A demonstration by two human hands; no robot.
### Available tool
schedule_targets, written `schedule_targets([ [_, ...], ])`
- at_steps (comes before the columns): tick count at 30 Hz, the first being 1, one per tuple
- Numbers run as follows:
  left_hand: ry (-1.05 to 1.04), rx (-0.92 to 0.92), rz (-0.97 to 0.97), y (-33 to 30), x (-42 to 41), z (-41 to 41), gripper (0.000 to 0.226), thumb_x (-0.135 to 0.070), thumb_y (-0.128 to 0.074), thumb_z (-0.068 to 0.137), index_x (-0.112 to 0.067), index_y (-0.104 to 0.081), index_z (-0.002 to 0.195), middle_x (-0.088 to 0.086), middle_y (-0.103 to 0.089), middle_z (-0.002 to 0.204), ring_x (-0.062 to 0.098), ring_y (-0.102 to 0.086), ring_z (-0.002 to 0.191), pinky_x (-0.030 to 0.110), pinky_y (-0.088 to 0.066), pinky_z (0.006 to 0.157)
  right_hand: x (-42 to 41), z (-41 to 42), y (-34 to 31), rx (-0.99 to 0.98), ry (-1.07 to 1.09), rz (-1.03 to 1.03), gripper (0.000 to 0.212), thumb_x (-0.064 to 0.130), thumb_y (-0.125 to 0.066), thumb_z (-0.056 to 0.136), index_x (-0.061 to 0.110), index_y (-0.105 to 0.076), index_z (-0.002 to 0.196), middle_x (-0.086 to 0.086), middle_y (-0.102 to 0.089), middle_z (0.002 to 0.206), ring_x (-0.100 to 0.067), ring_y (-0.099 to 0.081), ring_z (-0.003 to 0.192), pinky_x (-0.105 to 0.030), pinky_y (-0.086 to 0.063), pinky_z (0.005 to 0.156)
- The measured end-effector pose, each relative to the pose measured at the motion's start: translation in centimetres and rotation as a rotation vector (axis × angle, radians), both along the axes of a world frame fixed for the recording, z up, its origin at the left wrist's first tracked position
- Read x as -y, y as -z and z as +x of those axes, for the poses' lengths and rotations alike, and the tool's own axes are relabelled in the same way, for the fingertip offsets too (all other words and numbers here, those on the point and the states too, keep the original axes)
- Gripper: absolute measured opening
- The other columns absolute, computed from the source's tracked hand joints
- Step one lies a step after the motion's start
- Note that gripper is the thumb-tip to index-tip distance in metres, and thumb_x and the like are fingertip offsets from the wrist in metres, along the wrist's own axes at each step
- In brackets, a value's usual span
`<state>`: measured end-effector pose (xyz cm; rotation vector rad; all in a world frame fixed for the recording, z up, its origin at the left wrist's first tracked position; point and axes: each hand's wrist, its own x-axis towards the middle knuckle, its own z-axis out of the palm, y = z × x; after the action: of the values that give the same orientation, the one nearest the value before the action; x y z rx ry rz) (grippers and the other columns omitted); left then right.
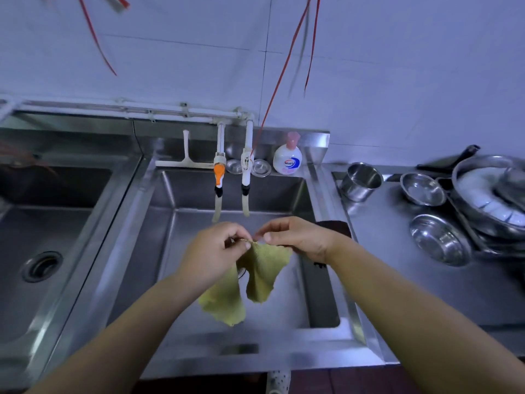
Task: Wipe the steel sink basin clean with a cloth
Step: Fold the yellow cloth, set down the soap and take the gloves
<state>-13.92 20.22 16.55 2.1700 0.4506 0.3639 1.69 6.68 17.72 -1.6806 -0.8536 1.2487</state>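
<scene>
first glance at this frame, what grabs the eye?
The yellow-green cloth, hanging over the middle steel sink basin, pinched at its top edge by the left hand and right hand. Behind it two taps hang from the wall pipe, a soap bottle beside them. At right, steel bowls crowd the counter.
</scene>
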Motion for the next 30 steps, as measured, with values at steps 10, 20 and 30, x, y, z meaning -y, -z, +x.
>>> schedule_targets([
  [10, -0.078, -0.052, -0.006, 0.5, 0.8, -5.1, 0.009, -0.023, -0.064, 0.082, -0.03, -0.064, 0.077, -0.012, -0.065, 0.073, 0.003, -0.058, 0.069, 0.03, -0.048, 0.065, 0.8, -7.1, -0.2, 0.382, 0.035, -0.109, 0.04, 0.052, -0.07, 0.077, 0.014, -0.069, 0.09, 0.005, -0.068, 0.083, -0.005, -0.061, 0.078, -0.027, -0.051, 0.08],
  [20, 0.039, -0.258, 0.127, 1.3, 0.4, -7.3, 0.015, -0.026, -0.069, 0.078, -0.026, -0.054, 0.077, -0.01, -0.054, 0.068, 0.015, -0.051, 0.065, 0.027, -0.034, 0.055, 1.2, -8.2, -2.4, 0.788, 0.236, -0.083, 0.008, 0.017, -0.064, 0.075, 0.015, -0.059, 0.069, 0.008, -0.054, 0.061, -0.009, -0.05, 0.058, -0.029, -0.045, 0.058],
  [30, 0.062, -0.344, 0.218, 2.7, -2.0, -8.3, 0.01, -0.016, -0.062, 0.075, -0.024, -0.056, 0.072, -0.006, -0.057, 0.069, 0.019, -0.054, 0.067, 0.027, -0.035, 0.053, 5.5, -6.0, -1.6, 0.733, 0.423, -0.154, 0.013, 0.019, -0.072, 0.077, 0.02, -0.062, 0.069, 0.012, -0.056, 0.06, -0.001, -0.049, 0.051, -0.021, -0.044, 0.05],
])
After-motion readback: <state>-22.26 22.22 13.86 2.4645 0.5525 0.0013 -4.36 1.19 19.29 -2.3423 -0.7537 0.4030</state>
